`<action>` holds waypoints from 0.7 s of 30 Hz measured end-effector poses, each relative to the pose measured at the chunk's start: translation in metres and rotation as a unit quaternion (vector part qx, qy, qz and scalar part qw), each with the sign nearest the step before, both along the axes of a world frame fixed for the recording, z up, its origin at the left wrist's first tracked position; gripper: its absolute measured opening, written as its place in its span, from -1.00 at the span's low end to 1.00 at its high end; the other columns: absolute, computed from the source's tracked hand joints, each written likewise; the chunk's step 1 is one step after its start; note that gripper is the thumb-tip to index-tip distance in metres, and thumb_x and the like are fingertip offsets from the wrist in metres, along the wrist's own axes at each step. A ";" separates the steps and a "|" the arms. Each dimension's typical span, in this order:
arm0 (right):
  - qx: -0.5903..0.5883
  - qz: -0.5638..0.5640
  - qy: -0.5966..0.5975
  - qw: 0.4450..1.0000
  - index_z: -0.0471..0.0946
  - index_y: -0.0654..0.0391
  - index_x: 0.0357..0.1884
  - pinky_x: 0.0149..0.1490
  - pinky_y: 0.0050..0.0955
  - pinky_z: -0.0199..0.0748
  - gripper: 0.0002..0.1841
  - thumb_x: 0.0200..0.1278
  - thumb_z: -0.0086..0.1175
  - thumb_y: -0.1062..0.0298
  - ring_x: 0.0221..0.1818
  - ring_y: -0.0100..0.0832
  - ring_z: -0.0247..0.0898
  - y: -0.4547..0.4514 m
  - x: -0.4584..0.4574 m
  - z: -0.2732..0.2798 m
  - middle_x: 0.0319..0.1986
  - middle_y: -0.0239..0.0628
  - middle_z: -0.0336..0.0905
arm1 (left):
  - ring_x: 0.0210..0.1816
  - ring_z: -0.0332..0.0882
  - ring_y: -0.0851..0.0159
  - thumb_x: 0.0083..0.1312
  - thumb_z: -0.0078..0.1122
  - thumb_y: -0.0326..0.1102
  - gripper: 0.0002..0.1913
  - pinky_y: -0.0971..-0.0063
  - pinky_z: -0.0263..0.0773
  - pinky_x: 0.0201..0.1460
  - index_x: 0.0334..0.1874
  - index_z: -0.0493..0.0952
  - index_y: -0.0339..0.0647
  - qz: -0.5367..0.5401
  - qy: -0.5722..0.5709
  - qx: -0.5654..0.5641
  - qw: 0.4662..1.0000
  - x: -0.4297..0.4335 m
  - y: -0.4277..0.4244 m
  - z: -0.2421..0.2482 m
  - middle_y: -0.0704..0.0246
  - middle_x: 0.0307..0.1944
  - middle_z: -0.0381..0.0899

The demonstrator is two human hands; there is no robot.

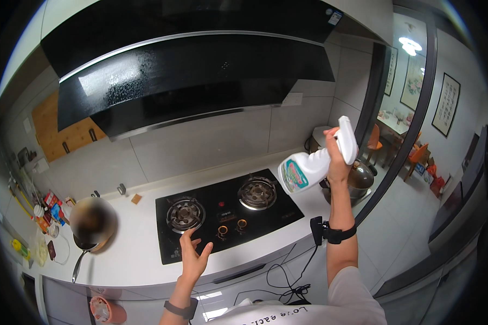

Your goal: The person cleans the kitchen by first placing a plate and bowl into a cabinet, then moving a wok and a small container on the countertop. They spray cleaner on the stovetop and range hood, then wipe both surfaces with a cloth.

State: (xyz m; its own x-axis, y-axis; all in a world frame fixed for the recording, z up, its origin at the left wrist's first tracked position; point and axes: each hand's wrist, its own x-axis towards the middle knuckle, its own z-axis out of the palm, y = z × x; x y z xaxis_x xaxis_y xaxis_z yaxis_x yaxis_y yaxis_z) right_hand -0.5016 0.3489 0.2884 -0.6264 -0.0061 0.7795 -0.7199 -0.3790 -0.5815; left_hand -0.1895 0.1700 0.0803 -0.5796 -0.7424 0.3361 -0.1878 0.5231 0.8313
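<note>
My right hand (pixel 336 156) is closed around the neck of a white spray bottle (pixel 309 166) with a green label. The bottle is tilted, its white trigger head up at the right and its base towards the cooktop. My left hand (pixel 194 254) holds nothing, fingers apart, above the front left part of a black glass gas cooktop (pixel 221 239). Two burners show, a left one (pixel 186 215) and a right one (pixel 257 193). Above hangs a black range hood (pixel 211 61); wet droplets cover part of its left panel.
A pan (pixel 81 243) with a long handle stands on the white counter (pixel 134 243) at left, beside several bottles and packets. A lidded pot (pixel 360 176) is at the right. A wooden board (pixel 61 134) hangs on the wall. Below are a pink bin (pixel 107 309) and a loose black cable (pixel 295 289).
</note>
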 end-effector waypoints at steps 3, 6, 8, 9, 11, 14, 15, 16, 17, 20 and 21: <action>0.060 0.006 0.038 0.997 0.50 0.20 -0.34 -0.32 -0.57 0.33 -0.92 0.15 0.12 0.43 -0.44 -0.58 0.37 -0.007 0.007 -0.004 -0.47 -0.36 0.52 | 0.01 0.51 0.12 0.21 0.36 -0.22 -0.28 0.30 0.42 0.03 0.34 0.15 -0.16 0.005 0.002 0.017 1.000 0.003 0.000 -0.008 0.13 0.26 0.15; 0.074 0.032 0.080 0.994 0.47 0.21 -0.41 -0.37 -0.56 0.29 -0.95 0.14 0.08 0.47 -0.50 -0.59 0.33 -0.014 0.015 -0.009 -0.54 -0.39 0.46 | -0.01 0.51 0.13 0.21 0.36 -0.22 -0.30 0.31 0.43 0.01 0.32 0.17 -0.17 0.011 0.005 0.020 1.000 0.005 0.001 -0.015 0.14 0.25 0.16; 0.065 0.053 0.082 0.993 0.47 0.21 -0.44 -0.38 -0.56 0.28 -0.95 0.13 0.07 0.48 -0.51 -0.58 0.32 -0.019 0.020 -0.012 -0.56 -0.39 0.43 | -0.01 0.51 0.13 0.21 0.35 -0.22 -0.31 0.32 0.43 0.01 0.31 0.18 -0.17 0.014 0.004 0.032 0.999 0.006 0.003 -0.019 0.14 0.24 0.16; 0.060 0.064 0.074 0.993 0.47 0.21 -0.45 -0.38 -0.55 0.28 -0.95 0.13 0.07 0.48 -0.51 -0.58 0.32 -0.023 0.023 -0.012 -0.57 -0.39 0.43 | -0.01 0.51 0.14 0.21 0.35 -0.23 -0.32 0.32 0.43 0.01 0.31 0.18 -0.17 0.014 0.006 0.032 0.999 0.007 0.004 -0.020 0.14 0.24 0.16; 0.043 0.079 0.059 0.994 0.48 0.21 -0.47 -0.38 -0.54 0.28 -0.94 0.12 0.07 0.48 -0.51 -0.58 0.32 -0.031 0.028 -0.010 -0.58 -0.40 0.42 | -0.02 0.51 0.14 0.21 0.35 -0.24 -0.32 0.33 0.43 0.00 0.31 0.19 -0.18 0.016 0.003 0.040 0.999 0.008 0.005 -0.022 0.14 0.24 0.16; 0.042 0.068 0.143 0.986 0.50 0.24 -0.44 -0.37 -0.50 0.30 -0.96 0.09 0.09 0.49 -0.49 -0.52 0.36 -0.044 0.034 0.001 -0.48 -0.30 0.47 | -0.02 0.51 0.13 0.21 0.35 -0.25 -0.34 0.34 0.44 -0.01 0.30 0.20 -0.18 0.018 0.001 0.043 0.999 0.011 0.008 -0.023 0.13 0.23 0.16; 0.038 0.072 0.175 0.981 0.50 0.25 -0.43 -0.36 -0.50 0.31 -0.95 0.08 0.09 0.50 -0.48 -0.50 0.37 -0.049 0.037 0.005 -0.45 -0.28 0.47 | -0.02 0.51 0.13 0.22 0.35 -0.26 -0.34 0.35 0.44 -0.01 0.29 0.20 -0.19 0.018 0.003 0.043 0.999 0.013 0.009 -0.023 0.12 0.23 0.16; 0.080 0.091 0.148 0.982 0.50 0.26 -0.41 -0.33 -0.48 0.33 -0.94 0.07 0.10 0.50 -0.45 -0.47 0.40 -0.049 0.044 0.007 -0.39 -0.24 0.48 | -0.02 0.51 0.13 0.22 0.34 -0.26 -0.35 0.35 0.44 -0.01 0.29 0.20 -0.19 0.018 0.002 0.044 0.999 0.014 0.010 -0.023 0.12 0.23 0.16; 0.076 0.102 0.172 0.977 0.51 0.26 -0.40 -0.32 -0.47 0.34 -0.94 0.07 0.10 0.50 -0.42 -0.46 0.41 -0.055 0.050 0.010 -0.42 -0.26 0.48 | -0.02 0.51 0.12 0.22 0.34 -0.26 -0.35 0.35 0.44 -0.01 0.29 0.20 -0.20 0.020 0.001 0.046 0.999 0.015 0.011 -0.023 0.11 0.23 0.16; 0.084 0.151 0.169 0.970 0.51 0.27 -0.41 -0.34 -0.46 0.33 -0.94 0.05 0.10 0.52 -0.44 -0.42 0.41 -0.070 0.072 0.019 -0.44 -0.24 0.48 | -0.03 0.51 0.11 0.22 0.34 -0.26 -0.37 0.38 0.47 -0.05 0.27 0.21 -0.24 0.022 0.022 0.050 0.998 0.019 0.013 -0.025 0.09 0.23 0.16; 0.087 0.173 0.158 0.968 0.50 0.28 -0.42 -0.34 -0.45 0.33 -0.94 0.04 0.10 0.52 -0.44 -0.40 0.41 -0.076 0.081 0.022 -0.45 -0.23 0.48 | -0.03 0.51 0.10 0.23 0.33 -0.26 -0.37 0.38 0.48 -0.06 0.27 0.21 -0.25 0.026 0.027 0.056 0.998 0.021 0.013 -0.026 0.08 0.23 0.15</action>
